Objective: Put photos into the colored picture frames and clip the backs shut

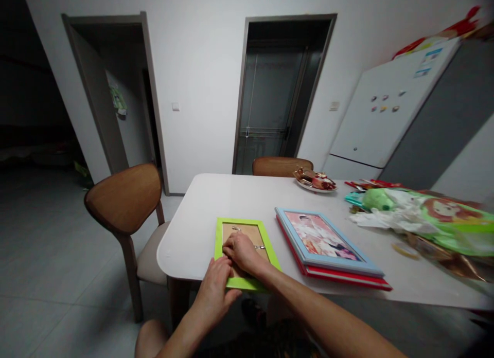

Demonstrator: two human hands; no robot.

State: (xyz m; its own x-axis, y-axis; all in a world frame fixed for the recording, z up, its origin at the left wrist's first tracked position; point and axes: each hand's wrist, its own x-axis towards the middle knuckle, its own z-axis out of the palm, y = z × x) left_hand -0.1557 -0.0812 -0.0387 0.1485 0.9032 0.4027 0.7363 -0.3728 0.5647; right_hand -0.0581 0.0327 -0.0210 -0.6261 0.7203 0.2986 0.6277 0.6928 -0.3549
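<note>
A lime-green picture frame (272,249) lies back side up near the table's front edge, its brown backing board (252,235) showing with small metal fittings on it. My right hand (242,251) rests on the backing, fingers bent and pressed together at its left part; whatever may be under the fingertips is hidden. My left hand (216,288) is at the frame's lower left corner, its thumb apart from the fingers, touching the green border. To the right, a light blue frame (328,265) with a pink picture lies on a red one (347,278).
On the white table (227,193) are a plate of items (316,180) at the back, a green bag (455,219) with crumpled wrapping, and a tape roll (405,250) at the right. Wooden chairs (125,198) stand at the left and behind the table.
</note>
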